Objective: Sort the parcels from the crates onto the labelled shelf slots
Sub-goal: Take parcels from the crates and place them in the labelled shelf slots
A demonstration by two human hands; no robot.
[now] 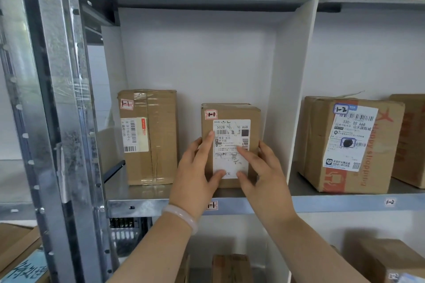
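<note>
Brown cardboard parcel (254, 122) w/ white label (230, 161), blk barcode (224, 132), red-edged tag (211, 114). Rt box (322, 145) brown w/ red print, blue-edged tag (340, 109). Shelf (322, 204) mottled grey metal; divider (296, 76) white. Bracelet (181, 216) pale pink.

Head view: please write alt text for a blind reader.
A left hand and a right hand hold a small parcel marked 1-1 on a metal shelf, above the slot label 1-1. A taller parcel stands to its left; past a white divider sits a parcel marked 1-2.
</note>
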